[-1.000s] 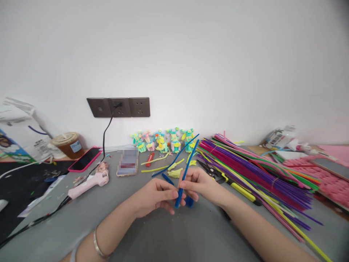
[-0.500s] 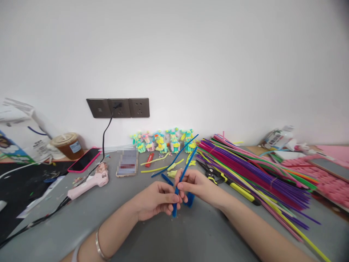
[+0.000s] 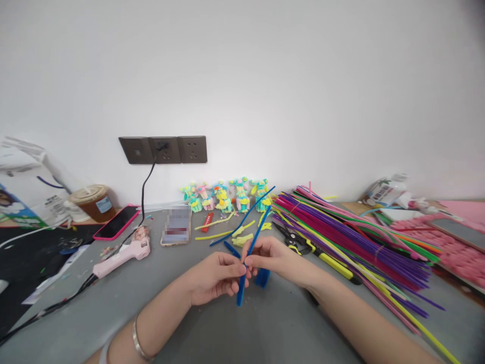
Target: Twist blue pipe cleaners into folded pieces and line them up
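My left hand (image 3: 223, 275) and my right hand (image 3: 269, 258) meet over the grey table, both pinching one blue pipe cleaner (image 3: 259, 230). Its long end slants up to the right; a thicker, folded-looking end points down below my left fingers. Behind my right hand lies a bent blue pipe cleaner piece (image 3: 262, 278), partly covered. Another short blue piece (image 3: 232, 247) sits just beyond my fingertips. Farther back rests a longer loose blue pipe cleaner (image 3: 244, 222), beside several yellow pieces (image 3: 242, 239).
Several small colourful pipe cleaner figures (image 3: 223, 197) stand along the wall. Pliers (image 3: 293, 237) and a big bundle of pipe cleaners (image 3: 356, 242) lie on the right. To the left are a pink glue gun (image 3: 123, 255), two phones (image 3: 117, 222) and a lidded drink cup (image 3: 93, 202).
Both hands keep hold of the blue pipe cleaner. It has slid slightly down and left through the fingers, and its lower end reaches a little lower.
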